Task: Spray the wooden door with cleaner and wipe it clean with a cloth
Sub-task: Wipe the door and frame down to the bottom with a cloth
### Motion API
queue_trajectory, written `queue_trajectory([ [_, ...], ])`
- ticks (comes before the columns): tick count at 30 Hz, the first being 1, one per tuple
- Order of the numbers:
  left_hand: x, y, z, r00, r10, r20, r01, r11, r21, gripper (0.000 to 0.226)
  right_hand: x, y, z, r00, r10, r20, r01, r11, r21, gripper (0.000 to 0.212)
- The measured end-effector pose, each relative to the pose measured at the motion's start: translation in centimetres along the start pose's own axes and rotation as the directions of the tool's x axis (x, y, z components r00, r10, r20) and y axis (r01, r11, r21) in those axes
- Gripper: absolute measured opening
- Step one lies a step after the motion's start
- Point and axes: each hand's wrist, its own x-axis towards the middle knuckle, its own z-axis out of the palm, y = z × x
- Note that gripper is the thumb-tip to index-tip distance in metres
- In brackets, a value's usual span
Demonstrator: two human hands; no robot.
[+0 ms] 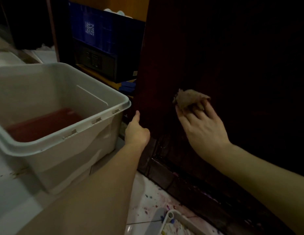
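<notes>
Head view, and we're low at the dark wooden door (224, 53), which fills the right side and runs down to the tiled floor (144, 197). Our right hand (202, 126) has its fingers spread flat, pressing a crumpled brownish cloth (190, 99) against the door's lower panel. Our left hand (136, 131) grips the door's left edge, thumb on the front face, fingers curled round behind and hidden. Just left of that edge sits 1 grey plastic bin (66, 160) with something red lying in its bottom. Near the bottom edge, 1 white paint-flecked tray (179, 221) rests on the splattered tiles. Lighting is dim.
</notes>
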Motion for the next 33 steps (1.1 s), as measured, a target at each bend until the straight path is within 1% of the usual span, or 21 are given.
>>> queue_trajectory([
  [1, 0.1, -0.4, -0.1, 1.000, 0.003, 0.006, -0.003, 1.000, 0.009, 0.079, 0.3, 0.0, 0.1, 1.000, 0.026, -0.003, -0.026, 1.000, 0.006, 0.064],
  [3, 0.5, -1.2, -0.1, 1.000, 0.008, 0.014, -0.008, 1.000, 0.019, 0.080, 0.1, -0.7, 1.0, 1.000, -0.016, 0.021, 0.016, 1.000, 0.015, 0.062],
  [6, 1.1, -2.3, -0.2, 0.999, 0.020, 0.042, -0.021, 1.000, 0.023, 0.080, -1.6, -3.2, 3.9, 0.976, -0.206, 0.076, 0.202, 0.978, 0.055, 0.060],
  [7, 1.3, -2.5, -0.2, 0.999, 0.022, 0.049, -0.023, 1.000, 0.021, 0.080, -2.0, -3.9, 4.4, 0.953, -0.268, 0.142, 0.264, 0.963, 0.048, 0.059],
  [8, 1.6, -2.7, -0.4, 0.998, 0.026, 0.050, -0.027, 0.999, 0.018, 0.080, -2.3, -4.3, 4.8, 0.934, -0.301, 0.194, 0.296, 0.954, 0.052, 0.059],
  [9, 1.8, -3.0, -0.6, 0.998, 0.030, 0.051, -0.031, 0.999, 0.022, 0.079, -2.3, -4.5, 4.9, 0.925, -0.316, 0.213, 0.308, 0.949, 0.068, 0.058],
  [11, 2.3, -3.7, -1.1, 0.996, 0.052, 0.076, -0.054, 0.998, 0.032, 0.081, -2.2, -3.9, 4.8, 0.938, -0.316, 0.141, 0.301, 0.946, 0.120, 0.058],
  [13, 2.6, -4.5, -1.7, 0.990, 0.095, 0.106, -0.104, 0.991, 0.082, 0.082, -1.3, -2.5, 4.1, 0.968, -0.250, 0.023, 0.245, 0.961, 0.126, 0.063],
  [15, 2.6, -4.9, -2.2, 0.982, 0.146, 0.119, -0.165, 0.971, 0.171, 0.081, 0.3, -0.7, 2.9, 0.979, -0.179, -0.092, 0.187, 0.979, 0.084, 0.064],
  [17, 2.8, -5.2, -2.3, 0.969, 0.208, 0.136, -0.236, 0.940, 0.246, 0.084, 2.3, 0.5, 1.2, 0.982, -0.143, -0.127, 0.147, 0.989, 0.023, 0.065],
  [19, 3.0, -5.4, -2.4, 0.956, 0.245, 0.162, -0.287, 0.900, 0.327, 0.085, 3.6, 0.6, 0.4, 0.987, -0.138, -0.085, 0.134, 0.990, -0.046, 0.065],
  [20, 3.1, -5.5, -2.5, 0.951, 0.257, 0.169, -0.302, 0.886, 0.351, 0.085, 3.8, 0.2, 0.4, 0.986, -0.159, -0.057, 0.154, 0.985, -0.083, 0.064],
  [22, 3.2, -5.8, -2.7, 0.945, 0.274, 0.181, -0.324, 0.868, 0.375, 0.085, 3.4, -1.1, 1.5, 0.964, -0.263, 0.028, 0.264, 0.955, -0.135, 0.066],
  [24, 3.5, -6.0, -3.2, 0.936, 0.279, 0.214, -0.345, 0.845, 0.407, 0.085, 2.6, -3.0, 2.3, 0.920, -0.360, 0.154, 0.380, 0.915, -0.133, 0.066],
  [27, 4.3, -6.1, -4.0, 0.920, 0.292, 0.259, -0.384, 0.803, 0.455, 0.085, 2.0, -5.3, 2.8, 0.840, -0.481, 0.251, 0.507, 0.860, -0.051, 0.057],
  [28, 4.5, -6.0, -4.2, 0.916, 0.295, 0.273, -0.395, 0.790, 0.469, 0.085, 2.1, -5.6, 2.6, 0.806, -0.504, 0.309, 0.539, 0.842, -0.033, 0.055],
  [29, 4.6, -5.9, -4.5, 0.914, 0.293, 0.282, -0.399, 0.778, 0.485, 0.085, 2.5, -5.8, 2.2, 0.788, -0.514, 0.340, 0.558, 0.829, -0.042, 0.055],
  [31, 4.7, -5.8, -4.7, 0.911, 0.291, 0.292, -0.405, 0.764, 0.503, 0.087, 3.7, -5.5, 1.5, 0.795, -0.514, 0.323, 0.567, 0.818, -0.093, 0.056],
  [33, 4.6, -6.0, -4.7, 0.905, 0.305, 0.298, -0.420, 0.756, 0.502, 0.089, 4.8, -5.0, 1.1, 0.842, -0.466, 0.272, 0.510, 0.852, -0.120, 0.058],
])
